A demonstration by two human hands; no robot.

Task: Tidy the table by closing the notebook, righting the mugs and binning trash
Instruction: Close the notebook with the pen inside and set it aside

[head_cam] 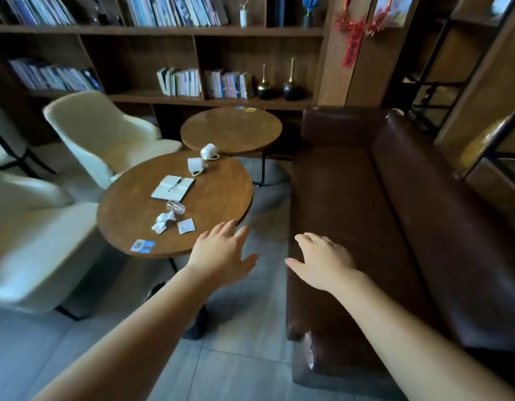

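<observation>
An open notebook (173,187) with a pen (175,185) across its pages lies on the near round wooden table (221,192). Two white mugs lie tipped over at the table's far edge, one (196,166) nearer and one (208,152) behind it. Crumpled white paper (163,222), a clear plastic cup lying on its side (175,207) and a small white packet (186,226) sit near the front. A blue and white card (142,246) lies at the front rim. My left hand (221,256) hovers open by the table's front right edge. My right hand (322,260) is open over the sofa edge.
A second round table (231,130) stands behind the first. Two cream chairs (106,131) (33,235) stand at the left and a brown leather sofa (380,227) at the right. Bookshelves (163,30) fill the back wall. A dark object (197,325) stands on the floor under my left arm.
</observation>
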